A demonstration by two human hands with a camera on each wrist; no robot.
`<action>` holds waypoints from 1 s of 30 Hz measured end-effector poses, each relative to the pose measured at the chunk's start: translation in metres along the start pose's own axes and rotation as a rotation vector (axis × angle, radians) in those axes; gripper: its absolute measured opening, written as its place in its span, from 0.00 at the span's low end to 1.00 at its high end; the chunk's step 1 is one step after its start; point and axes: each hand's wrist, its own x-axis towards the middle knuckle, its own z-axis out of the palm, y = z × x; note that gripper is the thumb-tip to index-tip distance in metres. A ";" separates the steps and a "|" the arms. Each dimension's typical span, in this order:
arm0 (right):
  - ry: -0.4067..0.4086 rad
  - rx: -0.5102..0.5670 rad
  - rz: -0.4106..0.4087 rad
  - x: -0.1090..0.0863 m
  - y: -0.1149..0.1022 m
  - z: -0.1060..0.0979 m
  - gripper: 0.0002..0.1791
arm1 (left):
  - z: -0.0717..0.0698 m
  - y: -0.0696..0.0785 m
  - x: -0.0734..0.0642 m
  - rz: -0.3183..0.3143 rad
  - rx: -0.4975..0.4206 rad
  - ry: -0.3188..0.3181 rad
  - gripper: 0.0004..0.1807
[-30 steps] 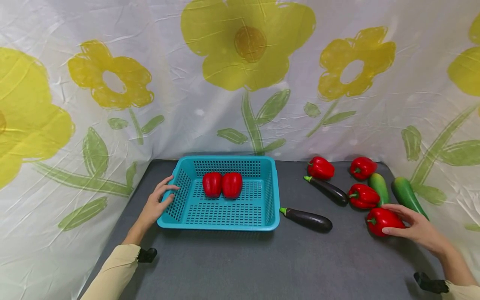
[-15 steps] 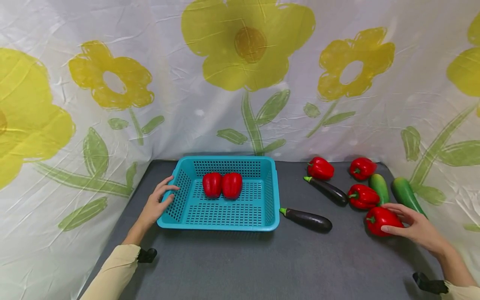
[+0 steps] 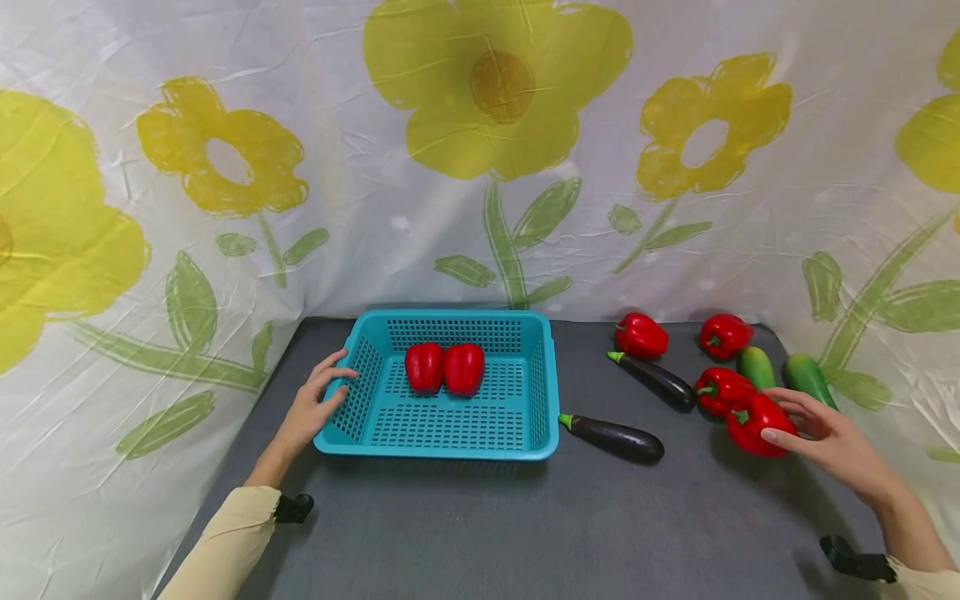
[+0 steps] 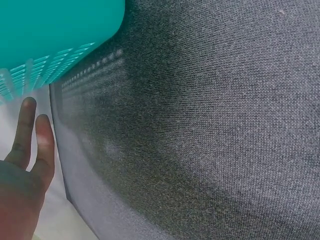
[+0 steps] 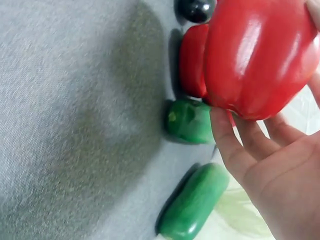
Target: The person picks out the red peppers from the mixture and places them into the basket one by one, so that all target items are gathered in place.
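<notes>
My right hand [image 3: 832,442] grips a red bell pepper [image 3: 760,425], thumb on the near side and fingers behind. In the right wrist view this bell pepper [image 5: 260,55] hangs above the table, its shadow falling apart from it. At the left, my left hand [image 3: 311,406] lies at the left rim of a blue perforated basket [image 3: 442,455], fingers relaxed. The left wrist view shows two straight fingers [image 4: 45,142] by the basket's slotted side [image 4: 60,30]. Inside the basket, two red bell peppers [image 3: 464,370] stand side by side.
Right of the basket lie two eggplants [image 3: 615,440]. Beyond the held pepper are another red bell pepper [image 3: 720,390] and two green cucumbers [image 3: 808,379]. Two more bell peppers [image 3: 642,336] sit near the back edge, against a flowered curtain [image 3: 360,217].
My right hand has raised the bell pepper off the table and shifted it slightly away from me; it now overlaps the pepper behind. My left hand and the basket stay put.
</notes>
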 end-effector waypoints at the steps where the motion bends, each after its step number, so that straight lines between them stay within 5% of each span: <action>1: 0.003 -0.004 0.002 0.001 -0.002 0.000 0.31 | 0.000 -0.001 0.000 -0.004 -0.001 0.000 0.13; 7: 0.018 -0.005 0.020 0.007 -0.012 0.004 0.31 | -0.001 -0.002 0.001 -0.009 -0.015 -0.014 0.13; 21: -0.059 0.066 -0.078 0.027 -0.023 0.023 0.29 | 0.001 -0.003 0.001 -0.009 -0.020 -0.008 0.13; 30: -0.134 0.222 -0.041 0.042 -0.027 0.040 0.27 | 0.000 0.001 -0.001 -0.013 -0.019 -0.002 0.12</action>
